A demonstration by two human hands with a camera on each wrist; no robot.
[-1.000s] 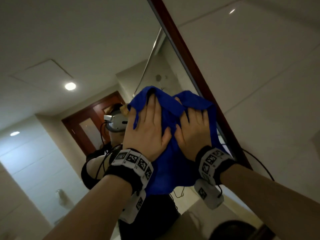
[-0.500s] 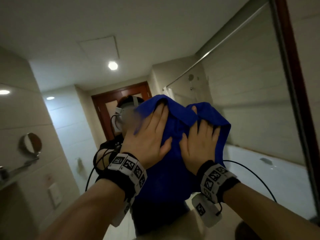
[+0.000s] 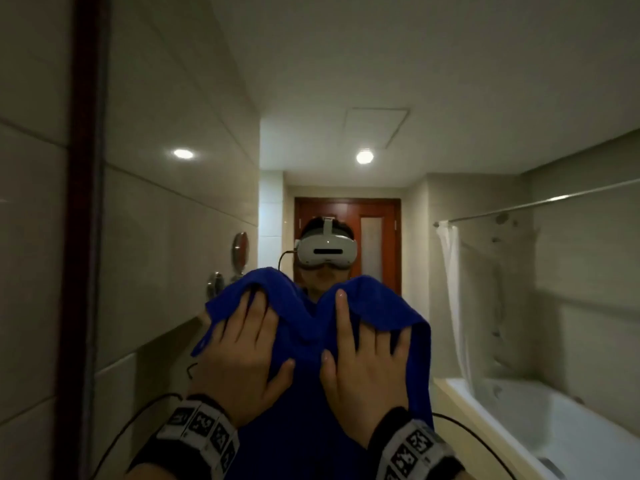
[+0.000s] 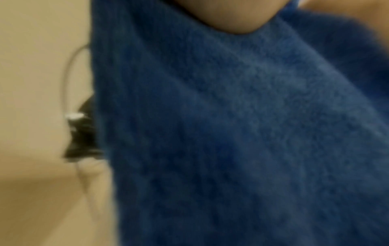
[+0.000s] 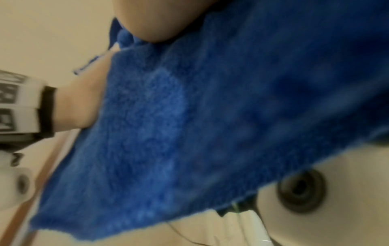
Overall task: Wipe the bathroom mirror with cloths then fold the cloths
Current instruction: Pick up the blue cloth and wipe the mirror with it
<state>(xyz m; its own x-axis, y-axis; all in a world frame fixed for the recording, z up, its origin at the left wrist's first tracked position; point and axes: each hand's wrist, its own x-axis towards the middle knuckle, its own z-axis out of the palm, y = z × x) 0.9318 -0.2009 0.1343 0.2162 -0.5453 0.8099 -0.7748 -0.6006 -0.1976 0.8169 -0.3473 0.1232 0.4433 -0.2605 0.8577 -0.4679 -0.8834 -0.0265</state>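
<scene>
Both hands lie flat on one blue cloth [image 3: 304, 327], side by side, in the lower middle of the head view. The left hand [image 3: 242, 362] has its fingers stretched upward and a little spread, with the fingertips partly under a fold of the cloth at the top. The right hand [image 3: 367, 365] is also spread; its index finger points straight up, and the other fingers go under the raised edge of the cloth. Neither hand pinches the cloth; the palms press it against the mirror [image 3: 485, 98]. The thumbs point toward each other and stay a little apart.

The cloth hangs down between and below the hands, to the bottom edge of the frame. In the left wrist view the cloth [image 4: 242, 133] fills most of the picture and is blurred. In the right wrist view the cloth [image 5: 189, 124] hangs as a wide sheet, and the left hand [image 5: 84, 103] touches its left edge.

Each wrist carries a band with black and white markers. The dark frame [image 3: 83, 237] of the mirror runs down the left side of the head view. The glass reflects a person with a white headset [image 3: 325, 252], a red-brown door [image 3: 384, 244] and, at lower right, a white bathtub [image 3: 554, 427].
</scene>
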